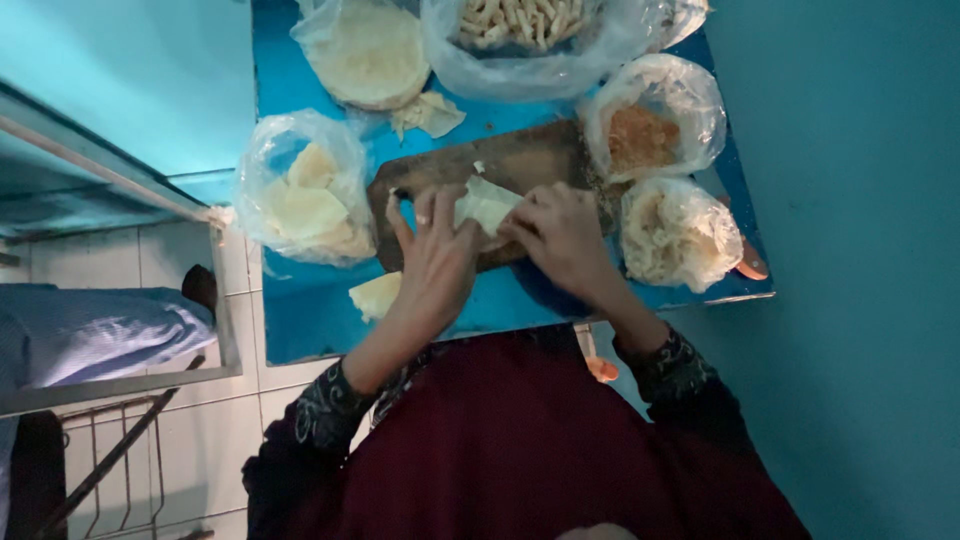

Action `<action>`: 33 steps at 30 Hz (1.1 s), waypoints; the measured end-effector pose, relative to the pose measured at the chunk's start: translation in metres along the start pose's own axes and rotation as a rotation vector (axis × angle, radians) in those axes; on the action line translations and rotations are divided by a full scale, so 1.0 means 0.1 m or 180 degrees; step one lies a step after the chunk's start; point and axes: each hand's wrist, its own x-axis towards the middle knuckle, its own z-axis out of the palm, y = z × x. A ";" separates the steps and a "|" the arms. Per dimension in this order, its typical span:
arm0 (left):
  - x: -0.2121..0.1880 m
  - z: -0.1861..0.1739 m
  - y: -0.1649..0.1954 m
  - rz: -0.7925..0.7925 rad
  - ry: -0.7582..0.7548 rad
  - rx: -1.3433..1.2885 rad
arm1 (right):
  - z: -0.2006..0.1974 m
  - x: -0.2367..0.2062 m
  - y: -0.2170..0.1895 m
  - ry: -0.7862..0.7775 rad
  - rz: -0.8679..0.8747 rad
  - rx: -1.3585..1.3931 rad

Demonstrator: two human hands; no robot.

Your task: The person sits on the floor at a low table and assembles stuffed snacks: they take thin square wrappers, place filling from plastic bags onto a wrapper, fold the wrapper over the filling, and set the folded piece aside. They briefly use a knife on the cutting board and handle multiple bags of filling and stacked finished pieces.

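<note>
A pale thin dough wrapper [487,205] lies on a dark wooden cutting board [520,158] at the middle of a blue table [300,330]. My left hand [435,255] rests on the wrapper's left side with its fingers spread over it. My right hand [562,235] pinches the wrapper's right edge. Both hands touch the same sheet. What lies inside the fold is hidden by my fingers.
Clear plastic bags ring the board: cut wrappers [305,195] at left, round sheets [368,50] and finger-shaped rolls [520,25] at the back, orange filling [645,135] and pale shreds [678,235] at right. A loose wrapper piece [375,295] lies near the front edge. A teal wall [860,250] stands right.
</note>
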 end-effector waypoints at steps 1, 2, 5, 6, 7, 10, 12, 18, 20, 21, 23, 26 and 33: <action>0.01 0.00 0.00 -0.0073 -0.0024 -0.0103 | 0.00 0.01 0.00 -0.0099 0.0121 0.0085; 0.04 0.01 0.00 -0.0146 -0.0038 -0.0201 | 0.00 0.01 0.00 -0.0195 0.0231 0.0167; 0.08 0.05 0.02 -0.0360 -0.0006 -0.0324 | 0.01 0.00 -0.02 0.0289 0.0047 0.0297; 0.09 0.06 0.02 -0.0435 0.0004 -0.0342 | 0.01 -0.02 -0.03 0.0177 0.0185 0.0496; 0.09 0.06 0.02 -0.0457 0.0032 -0.0414 | 0.01 -0.04 -0.04 0.0058 0.0326 0.0696; 0.06 0.03 0.03 -0.0316 0.0110 -0.0353 | 0.00 -0.11 -0.05 0.0163 -0.0128 0.0428; 0.03 0.00 0.03 0.0028 0.0153 0.0054 | -0.04 -0.15 -0.04 0.0296 -0.0553 0.0072; 0.00 -0.12 0.00 0.0310 0.0021 -0.0008 | -0.12 -0.17 -0.05 0.0270 -0.0686 0.0024; 0.04 -0.12 -0.03 0.0296 -0.0034 -0.0089 | -0.13 -0.14 -0.07 0.0270 -0.0620 -0.0018; 0.04 -0.13 -0.03 0.0283 -0.0069 -0.0129 | -0.14 -0.14 -0.08 0.0262 -0.0619 -0.0025; 0.03 -0.13 -0.04 0.0239 -0.0208 -0.0249 | -0.15 -0.15 -0.09 0.0242 -0.0616 -0.0044; -0.04 -0.11 -0.01 0.0125 -0.0301 -0.0318 | -0.15 -0.16 -0.09 0.0130 -0.0573 -0.0089; 0.03 -0.01 0.02 -0.0462 -0.0143 -0.0604 | 0.00 -0.07 -0.03 0.0379 0.0059 0.0239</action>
